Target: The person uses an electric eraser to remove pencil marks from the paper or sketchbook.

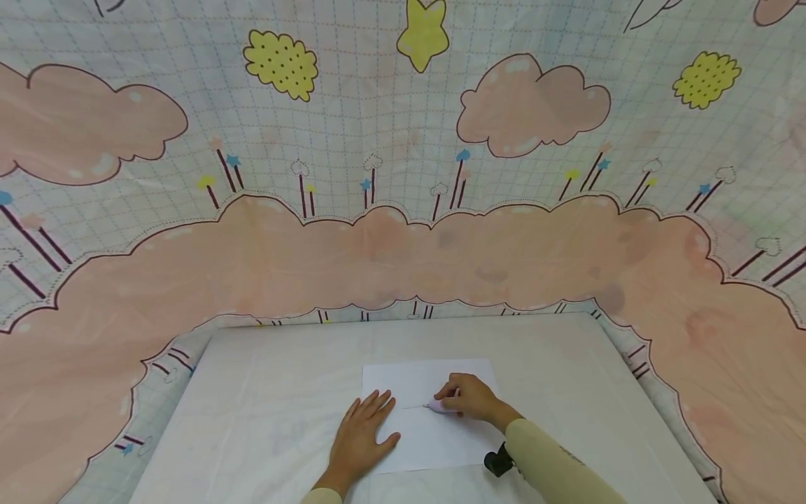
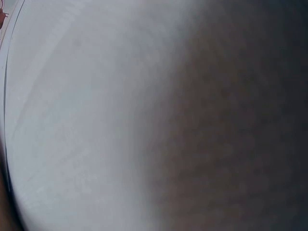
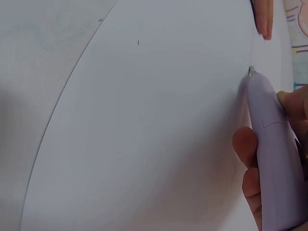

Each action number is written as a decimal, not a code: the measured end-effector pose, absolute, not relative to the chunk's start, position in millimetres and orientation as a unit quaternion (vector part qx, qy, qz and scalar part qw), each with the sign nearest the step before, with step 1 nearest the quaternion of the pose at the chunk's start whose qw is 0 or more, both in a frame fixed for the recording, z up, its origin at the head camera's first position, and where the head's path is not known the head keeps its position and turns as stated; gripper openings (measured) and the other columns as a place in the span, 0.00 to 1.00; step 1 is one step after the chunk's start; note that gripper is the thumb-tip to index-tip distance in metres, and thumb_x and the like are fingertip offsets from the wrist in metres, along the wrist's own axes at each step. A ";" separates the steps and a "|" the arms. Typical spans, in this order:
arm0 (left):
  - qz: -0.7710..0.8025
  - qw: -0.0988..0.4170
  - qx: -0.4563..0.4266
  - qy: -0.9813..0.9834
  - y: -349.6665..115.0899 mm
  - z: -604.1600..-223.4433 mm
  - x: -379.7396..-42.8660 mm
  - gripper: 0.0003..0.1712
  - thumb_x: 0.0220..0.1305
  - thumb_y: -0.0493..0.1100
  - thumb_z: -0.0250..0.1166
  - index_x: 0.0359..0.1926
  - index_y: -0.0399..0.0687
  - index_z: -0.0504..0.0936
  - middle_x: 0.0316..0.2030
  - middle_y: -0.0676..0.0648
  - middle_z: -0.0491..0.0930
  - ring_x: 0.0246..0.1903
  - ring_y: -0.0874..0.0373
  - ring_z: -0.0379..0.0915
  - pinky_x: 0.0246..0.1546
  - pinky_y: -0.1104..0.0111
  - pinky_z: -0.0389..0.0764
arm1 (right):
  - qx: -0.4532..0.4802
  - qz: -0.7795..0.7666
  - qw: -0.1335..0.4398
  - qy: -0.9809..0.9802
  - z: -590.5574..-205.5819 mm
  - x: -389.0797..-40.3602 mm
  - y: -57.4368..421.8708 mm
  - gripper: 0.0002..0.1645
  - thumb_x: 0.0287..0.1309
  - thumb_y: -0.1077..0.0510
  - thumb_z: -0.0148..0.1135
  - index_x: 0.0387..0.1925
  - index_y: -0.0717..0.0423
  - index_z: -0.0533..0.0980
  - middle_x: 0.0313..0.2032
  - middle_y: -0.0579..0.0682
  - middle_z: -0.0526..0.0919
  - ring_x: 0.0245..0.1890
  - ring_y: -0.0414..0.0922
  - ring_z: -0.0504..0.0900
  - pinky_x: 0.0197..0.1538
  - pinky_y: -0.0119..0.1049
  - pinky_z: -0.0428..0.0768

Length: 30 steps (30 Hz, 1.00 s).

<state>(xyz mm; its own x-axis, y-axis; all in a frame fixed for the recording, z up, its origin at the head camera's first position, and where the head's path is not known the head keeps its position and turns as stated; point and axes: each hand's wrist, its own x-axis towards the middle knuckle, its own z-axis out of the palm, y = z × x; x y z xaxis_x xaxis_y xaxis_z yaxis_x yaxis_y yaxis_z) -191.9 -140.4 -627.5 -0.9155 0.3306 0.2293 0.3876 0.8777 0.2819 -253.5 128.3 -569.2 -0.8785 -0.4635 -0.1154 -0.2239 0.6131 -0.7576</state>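
Note:
A white sheet of paper (image 1: 434, 444) lies on the table. My right hand (image 1: 472, 397) grips a lavender electric eraser (image 3: 276, 163), its narrow tip at the paper's surface. In the head view the tip meets the right end of a thin pencil line (image 1: 411, 407). My left hand (image 1: 364, 434) rests palm down at the paper's left edge with its fingers spread; fingertips of that left hand (image 3: 262, 19) appear at the top of the right wrist view. A blurred dark shape fills the right half of the left wrist view, hiding the fingers there.
The table (image 1: 271, 392) is covered with a white cloth. A black wrist device (image 1: 499, 460) sits by the right sleeve. A short dark mark (image 3: 138, 42) shows on the paper. Behind the table hangs a backdrop (image 1: 378, 259) printed with clouds and stars.

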 end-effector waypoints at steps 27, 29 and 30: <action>-0.172 0.079 -0.185 -0.964 -140.2 -623.8 -189.8 0.36 0.60 0.63 0.63 0.66 0.55 0.75 0.69 0.55 0.68 0.70 0.53 0.61 0.72 0.51 0.59 | -0.192 -0.399 0.146 0.885 -564.5 -252.0 142.1 0.09 0.58 0.60 0.67 0.39 0.57 0.86 0.28 0.44 0.73 0.22 0.36 0.73 0.22 0.27 0.76; -0.173 0.082 -0.188 -0.963 -139.7 -623.5 -189.7 0.36 0.60 0.63 0.63 0.66 0.54 0.75 0.69 0.55 0.69 0.70 0.53 0.61 0.72 0.50 0.59 | -0.193 -0.398 0.149 0.884 -564.3 -252.0 139.1 0.09 0.58 0.60 0.67 0.40 0.57 0.86 0.29 0.44 0.74 0.22 0.36 0.73 0.22 0.26 0.76; -0.173 0.083 -0.189 -0.963 -139.4 -623.5 -189.6 0.36 0.60 0.63 0.63 0.66 0.54 0.75 0.69 0.55 0.68 0.70 0.53 0.61 0.72 0.50 0.59 | -0.194 -0.397 0.149 0.885 -564.2 -252.0 137.2 0.09 0.58 0.60 0.67 0.40 0.57 0.86 0.28 0.44 0.74 0.22 0.36 0.73 0.22 0.26 0.76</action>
<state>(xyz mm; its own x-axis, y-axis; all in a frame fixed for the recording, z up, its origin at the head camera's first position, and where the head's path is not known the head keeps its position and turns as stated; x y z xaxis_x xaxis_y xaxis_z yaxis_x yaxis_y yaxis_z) -189.6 -139.4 -623.5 -0.9148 0.3350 0.2257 0.3925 0.8690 0.3012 -252.0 137.2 -564.2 -0.8801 -0.4621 -0.1089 -0.2262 0.6099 -0.7595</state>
